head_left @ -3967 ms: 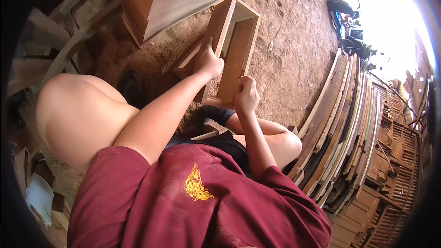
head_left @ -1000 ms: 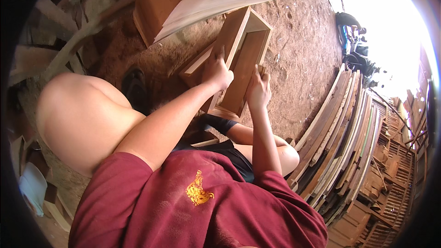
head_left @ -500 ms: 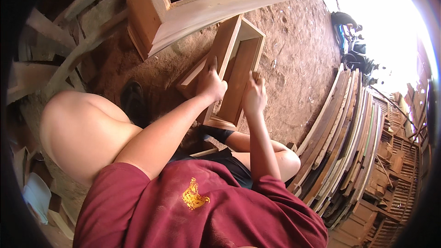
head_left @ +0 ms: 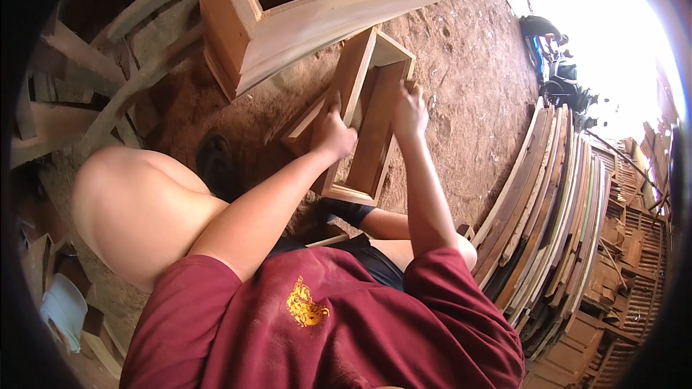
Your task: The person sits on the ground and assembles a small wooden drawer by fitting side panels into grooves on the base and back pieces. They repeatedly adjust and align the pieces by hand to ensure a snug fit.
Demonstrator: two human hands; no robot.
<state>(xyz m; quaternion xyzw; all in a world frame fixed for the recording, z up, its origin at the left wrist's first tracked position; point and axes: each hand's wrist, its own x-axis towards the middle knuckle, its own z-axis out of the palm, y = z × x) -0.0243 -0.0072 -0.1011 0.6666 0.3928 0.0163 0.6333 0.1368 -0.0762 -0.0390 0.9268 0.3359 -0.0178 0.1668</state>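
A narrow, open wooden box frame, like a drawer, stands tilted in front of me with its long sides running away from me. My left hand is closed around its left long side, thumb pointing up along the board. On the right long side, toward the far end, rests my right hand, its fingers curled in against the top edge. Whatever may be under those fingers is hidden. Below the box's left side another wooden piece sticks out at an angle.
Beyond the box stands a larger wooden cabinet frame. Long planks lie stacked at the right, with a motorcycle past them. Curved timber pieces crowd the left. The ground is bare reddish dirt.
My right hand has slid away from me along the box's right edge, toward its far end. The left hand keeps its hold, and the box has barely moved.
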